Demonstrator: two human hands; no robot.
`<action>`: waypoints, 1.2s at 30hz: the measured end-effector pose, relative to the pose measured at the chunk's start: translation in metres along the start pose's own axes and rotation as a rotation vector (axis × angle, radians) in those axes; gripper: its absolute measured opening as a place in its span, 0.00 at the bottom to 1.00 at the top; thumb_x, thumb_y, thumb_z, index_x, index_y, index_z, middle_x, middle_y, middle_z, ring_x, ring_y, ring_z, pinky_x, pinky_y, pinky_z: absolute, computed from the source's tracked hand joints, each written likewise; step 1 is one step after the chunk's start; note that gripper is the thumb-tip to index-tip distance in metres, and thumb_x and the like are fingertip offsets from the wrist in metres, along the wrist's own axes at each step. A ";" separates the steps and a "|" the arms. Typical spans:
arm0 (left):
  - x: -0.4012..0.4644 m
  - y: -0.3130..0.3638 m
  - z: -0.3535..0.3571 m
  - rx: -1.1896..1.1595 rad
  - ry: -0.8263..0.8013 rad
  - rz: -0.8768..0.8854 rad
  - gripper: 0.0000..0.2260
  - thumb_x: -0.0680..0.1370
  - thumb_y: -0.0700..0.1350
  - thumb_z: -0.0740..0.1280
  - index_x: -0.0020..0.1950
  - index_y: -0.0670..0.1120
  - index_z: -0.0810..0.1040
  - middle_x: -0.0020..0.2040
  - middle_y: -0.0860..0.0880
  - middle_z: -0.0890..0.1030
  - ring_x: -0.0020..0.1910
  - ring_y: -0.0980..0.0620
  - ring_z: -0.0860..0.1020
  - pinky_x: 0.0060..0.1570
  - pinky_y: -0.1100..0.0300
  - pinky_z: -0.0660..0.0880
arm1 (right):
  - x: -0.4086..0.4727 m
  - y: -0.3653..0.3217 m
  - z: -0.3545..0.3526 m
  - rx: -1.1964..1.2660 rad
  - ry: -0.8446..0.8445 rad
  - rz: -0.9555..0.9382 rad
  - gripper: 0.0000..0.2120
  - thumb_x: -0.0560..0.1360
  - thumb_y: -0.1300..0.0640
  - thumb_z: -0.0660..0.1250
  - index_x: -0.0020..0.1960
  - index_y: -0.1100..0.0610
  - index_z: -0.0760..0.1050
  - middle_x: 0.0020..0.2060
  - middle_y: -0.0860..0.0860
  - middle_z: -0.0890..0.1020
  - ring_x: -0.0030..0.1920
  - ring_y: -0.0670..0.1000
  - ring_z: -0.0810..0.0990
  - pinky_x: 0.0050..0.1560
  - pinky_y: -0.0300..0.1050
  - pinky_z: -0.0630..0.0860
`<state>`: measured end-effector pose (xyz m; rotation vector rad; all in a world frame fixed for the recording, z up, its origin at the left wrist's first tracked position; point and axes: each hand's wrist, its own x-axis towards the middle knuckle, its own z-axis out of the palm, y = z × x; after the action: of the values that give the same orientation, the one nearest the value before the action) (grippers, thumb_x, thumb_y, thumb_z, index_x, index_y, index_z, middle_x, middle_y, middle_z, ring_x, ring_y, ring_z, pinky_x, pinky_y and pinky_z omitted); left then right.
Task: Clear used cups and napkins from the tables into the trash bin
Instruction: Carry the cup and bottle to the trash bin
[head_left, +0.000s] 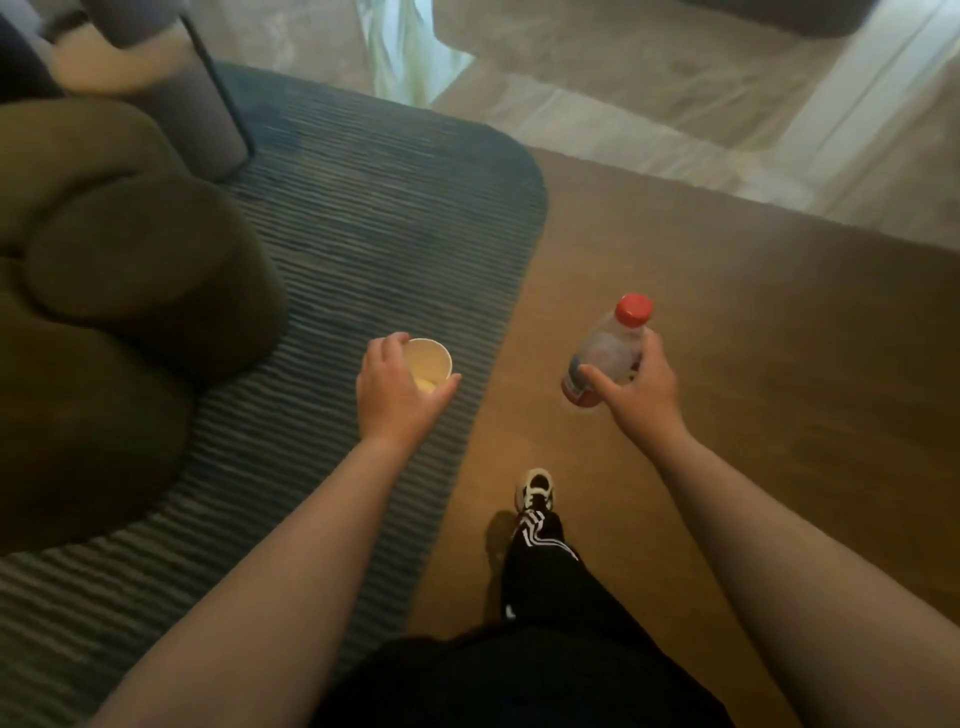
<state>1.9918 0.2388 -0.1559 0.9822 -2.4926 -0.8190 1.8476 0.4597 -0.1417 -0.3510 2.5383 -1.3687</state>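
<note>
Ribbed woven rug (363, 218), matt paper cup (431, 361), clear plastic bottle (605, 353)

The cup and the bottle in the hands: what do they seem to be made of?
Cup: likely paper, with matte cream walls and a thin rolled rim. Bottle: seemingly clear plastic, see-through with a red label; its red cap looks like opaque plastic.

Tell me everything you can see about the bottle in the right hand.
The bottle looks like clear plastic, with a red cap on top and a red band around its lower part. The right hand holds it around the middle in a closed grip, tilted, cap pointing away from the person, carried above the brown floor. Its contents cannot be made out.
</note>
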 end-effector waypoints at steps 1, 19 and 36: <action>0.033 0.011 0.007 0.008 0.010 -0.021 0.34 0.68 0.58 0.73 0.67 0.44 0.67 0.62 0.46 0.70 0.59 0.48 0.71 0.59 0.47 0.72 | 0.042 -0.008 0.001 0.013 -0.030 -0.010 0.32 0.67 0.49 0.75 0.67 0.48 0.64 0.62 0.50 0.74 0.60 0.50 0.75 0.57 0.48 0.75; 0.561 0.047 0.084 0.006 0.210 -0.180 0.34 0.67 0.59 0.73 0.66 0.45 0.67 0.60 0.48 0.70 0.58 0.49 0.70 0.58 0.51 0.71 | 0.589 -0.159 0.124 0.057 -0.230 -0.129 0.27 0.68 0.47 0.73 0.62 0.41 0.63 0.56 0.41 0.73 0.57 0.46 0.74 0.51 0.42 0.72; 1.050 -0.046 0.031 0.003 0.311 -0.298 0.34 0.66 0.57 0.76 0.65 0.44 0.69 0.60 0.45 0.71 0.57 0.46 0.71 0.57 0.52 0.70 | 1.024 -0.396 0.376 0.052 -0.385 -0.219 0.27 0.66 0.45 0.74 0.60 0.41 0.64 0.54 0.41 0.75 0.55 0.45 0.75 0.56 0.47 0.74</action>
<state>1.2601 -0.5148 -0.1061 1.3883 -2.1152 -0.6826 1.0396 -0.3725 -0.1046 -0.8173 2.1937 -1.2870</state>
